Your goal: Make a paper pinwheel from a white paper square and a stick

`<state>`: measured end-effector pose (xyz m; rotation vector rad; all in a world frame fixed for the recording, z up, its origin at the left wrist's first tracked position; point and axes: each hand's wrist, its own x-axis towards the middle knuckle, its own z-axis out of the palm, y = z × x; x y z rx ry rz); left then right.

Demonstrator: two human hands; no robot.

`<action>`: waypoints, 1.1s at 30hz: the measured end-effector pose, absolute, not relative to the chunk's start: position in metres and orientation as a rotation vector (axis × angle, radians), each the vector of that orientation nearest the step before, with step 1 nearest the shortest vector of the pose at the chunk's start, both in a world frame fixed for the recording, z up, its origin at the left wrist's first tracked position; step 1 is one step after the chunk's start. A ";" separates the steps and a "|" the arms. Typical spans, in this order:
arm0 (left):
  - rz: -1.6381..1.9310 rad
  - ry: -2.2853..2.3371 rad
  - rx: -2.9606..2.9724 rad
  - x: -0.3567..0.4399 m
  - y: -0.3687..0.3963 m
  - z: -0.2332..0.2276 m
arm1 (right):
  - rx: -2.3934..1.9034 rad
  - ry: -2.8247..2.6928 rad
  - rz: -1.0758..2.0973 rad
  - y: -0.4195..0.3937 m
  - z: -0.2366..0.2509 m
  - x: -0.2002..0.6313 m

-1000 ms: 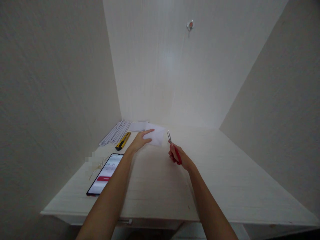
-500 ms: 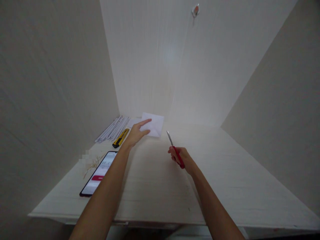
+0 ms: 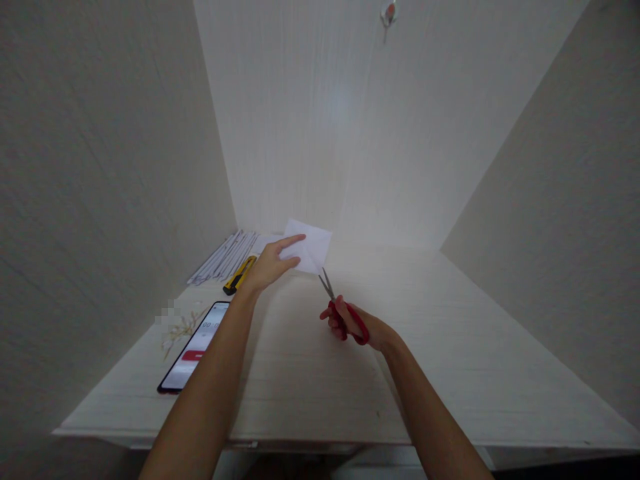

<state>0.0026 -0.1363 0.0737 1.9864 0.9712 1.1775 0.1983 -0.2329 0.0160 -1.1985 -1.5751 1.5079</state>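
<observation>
My left hand [image 3: 273, 262] grips a white envelope [image 3: 315, 248] by its left side, thumb and forefinger lying across its face and the other fingers hidden. The envelope is tilted above the tabletop. In my right hand [image 3: 345, 320] is a pair of scissors [image 3: 329, 288] with red handles. Their blades are spread and point up toward the envelope's lower right corner; whether a blade touches the paper I cannot tell.
Several white envelopes [image 3: 220, 259] lie fanned out at the back left. Beside them is a yellow and black utility knife [image 3: 240, 275]. A phone [image 3: 187, 363] showing a timer lies by my left forearm on the white tabletop [image 3: 450, 360]. Walls enclose three sides.
The scissors' blades have spread apart, and my right hand has turned and moved left toward the envelope. The envelope has risen slightly in my left hand.
</observation>
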 end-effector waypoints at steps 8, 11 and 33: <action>1.132 0.960 2.074 0.009 -0.136 0.071 | -1.140 -1.538 1.545 -0.232 0.017 0.193; 1.126 0.964 2.099 0.012 -0.137 0.071 | -1.127 -1.519 1.551 -0.232 0.020 0.193; 1.086 0.933 2.123 0.017 -0.139 0.074 | -1.080 -1.503 1.599 -0.230 0.020 0.199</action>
